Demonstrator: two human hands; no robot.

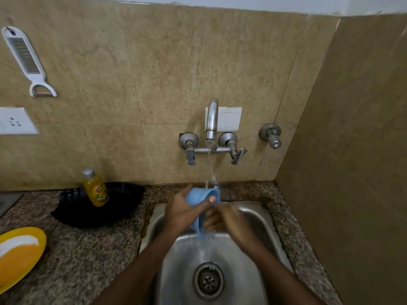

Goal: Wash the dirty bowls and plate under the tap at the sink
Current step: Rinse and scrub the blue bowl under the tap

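Note:
A light blue bowl is held on its side over the steel sink, its opening turned right. My left hand grips its back and rim, thumb across the top. My right hand, blurred, has its fingers inside the bowl. Water runs from the tap onto the bowl's upper rim and drips off its lower edge toward the drain. A yellow plate with a white smear lies on the counter at the far left.
A yellow dish soap bottle stands in a black tray left of the sink. Speckled granite counter surrounds the sink. A wall valve sits right of the tap, a white peeler and a socket on the left wall.

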